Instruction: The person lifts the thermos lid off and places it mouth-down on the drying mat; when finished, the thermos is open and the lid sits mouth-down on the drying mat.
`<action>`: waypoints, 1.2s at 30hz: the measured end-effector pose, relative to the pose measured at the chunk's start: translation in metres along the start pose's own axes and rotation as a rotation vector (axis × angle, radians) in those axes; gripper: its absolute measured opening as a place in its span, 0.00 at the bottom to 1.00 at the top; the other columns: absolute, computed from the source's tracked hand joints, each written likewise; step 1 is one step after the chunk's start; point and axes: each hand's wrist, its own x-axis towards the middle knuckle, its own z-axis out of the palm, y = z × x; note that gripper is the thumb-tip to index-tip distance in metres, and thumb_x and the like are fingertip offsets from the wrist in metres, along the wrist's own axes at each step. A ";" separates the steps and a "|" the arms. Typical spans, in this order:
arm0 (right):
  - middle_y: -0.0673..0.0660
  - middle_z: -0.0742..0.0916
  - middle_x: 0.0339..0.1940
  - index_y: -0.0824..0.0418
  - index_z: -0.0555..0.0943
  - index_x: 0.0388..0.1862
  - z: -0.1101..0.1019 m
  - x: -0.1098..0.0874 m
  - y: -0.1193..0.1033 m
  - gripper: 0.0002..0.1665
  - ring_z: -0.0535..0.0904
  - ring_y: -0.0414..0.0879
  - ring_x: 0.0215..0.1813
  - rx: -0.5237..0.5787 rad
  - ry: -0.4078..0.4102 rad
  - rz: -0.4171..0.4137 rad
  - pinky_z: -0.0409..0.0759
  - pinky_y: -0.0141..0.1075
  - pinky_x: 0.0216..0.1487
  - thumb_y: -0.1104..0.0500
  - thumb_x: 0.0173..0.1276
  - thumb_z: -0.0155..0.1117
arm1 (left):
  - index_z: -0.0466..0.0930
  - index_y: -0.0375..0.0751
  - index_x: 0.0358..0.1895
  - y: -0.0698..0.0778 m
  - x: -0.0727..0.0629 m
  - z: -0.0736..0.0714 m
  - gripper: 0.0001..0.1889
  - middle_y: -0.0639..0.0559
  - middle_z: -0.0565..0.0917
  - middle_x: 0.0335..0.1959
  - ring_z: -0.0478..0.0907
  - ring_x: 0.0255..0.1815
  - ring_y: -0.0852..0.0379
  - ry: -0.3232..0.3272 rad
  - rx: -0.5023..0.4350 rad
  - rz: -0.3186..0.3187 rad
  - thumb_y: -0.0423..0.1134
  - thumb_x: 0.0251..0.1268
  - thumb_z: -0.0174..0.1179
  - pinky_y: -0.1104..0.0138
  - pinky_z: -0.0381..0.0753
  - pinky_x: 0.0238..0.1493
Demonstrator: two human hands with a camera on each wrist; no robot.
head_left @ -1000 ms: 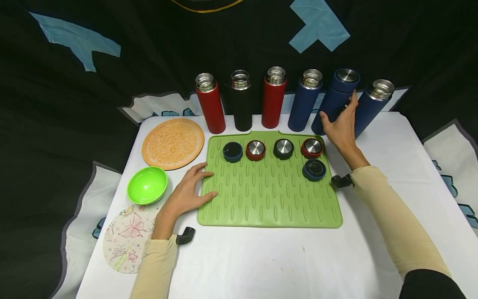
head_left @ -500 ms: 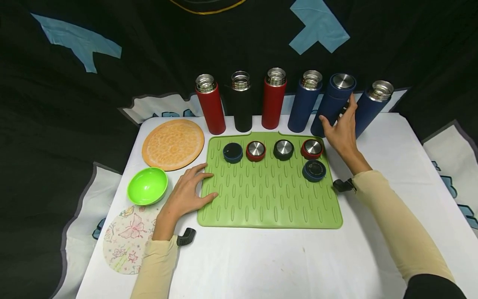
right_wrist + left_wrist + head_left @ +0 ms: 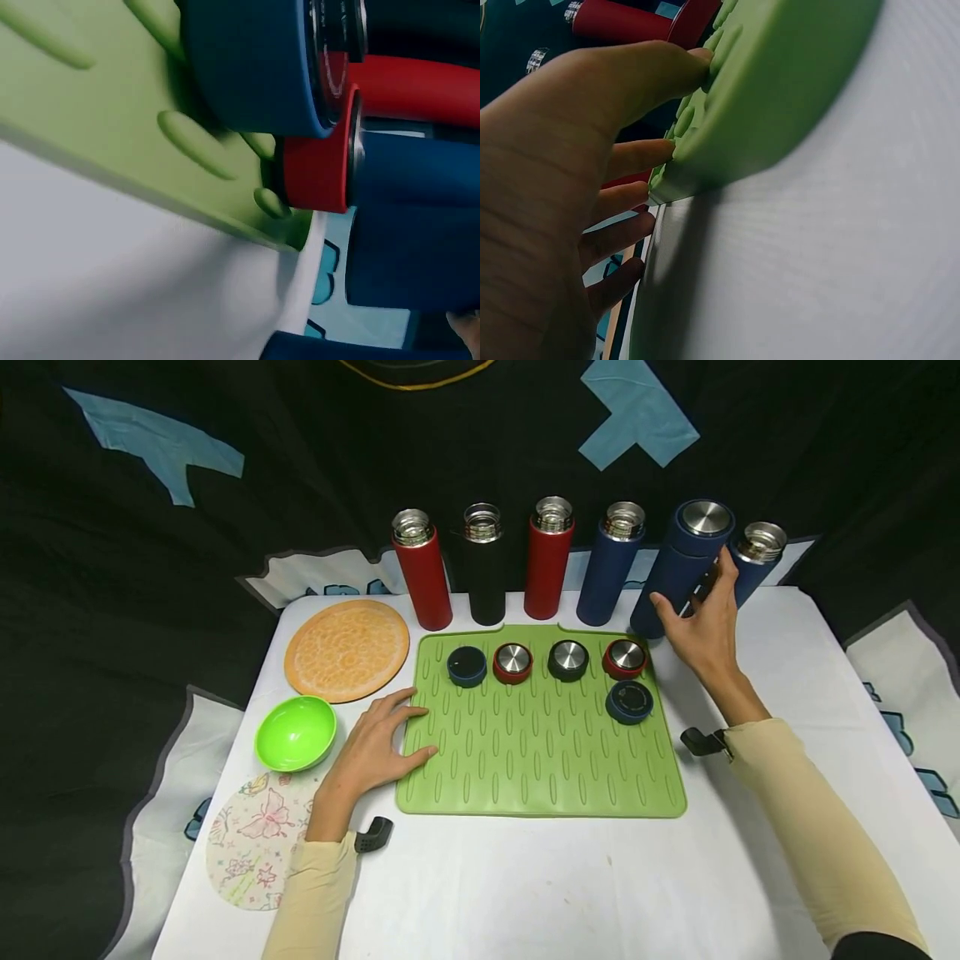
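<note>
My right hand (image 3: 705,618) grips a blue flask (image 3: 678,568), whose steel-topped lid is on, with thumb and fingers around its lower body. In the right wrist view that blue flask (image 3: 416,259) shows at the right, a fingertip beside it. My left hand (image 3: 375,743) rests at the left edge of a green ribbed mat (image 3: 540,760), fingers spread, thumb and fingertips on the edge. On the mat stand two blue lids (image 3: 467,666) showing dark tops, two red lids (image 3: 513,662) and a black lid (image 3: 568,660), the last three steel-topped.
Lidless flasks line the back: a red flask (image 3: 423,572), a black flask (image 3: 485,568), another red flask (image 3: 549,564) and two blue flasks (image 3: 611,568). At left lie an orange round mat (image 3: 347,650), a green bowl (image 3: 296,732) and a butterfly-print round mat (image 3: 258,843).
My right hand first drew the lidded blue flask slightly left and nearer, then moved it right, where it overlaps the rightmost flask. My left hand has stayed put.
</note>
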 end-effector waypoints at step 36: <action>0.71 0.81 0.70 0.65 0.62 0.84 -0.008 -0.118 -0.083 0.66 0.82 0.48 0.65 0.179 -0.212 -0.291 0.83 0.25 0.58 0.71 0.46 0.83 | 0.83 0.47 0.69 0.009 0.003 -0.006 0.35 0.45 0.67 0.82 0.62 0.83 0.41 -0.027 -0.024 -0.022 0.58 0.61 0.77 0.41 0.64 0.80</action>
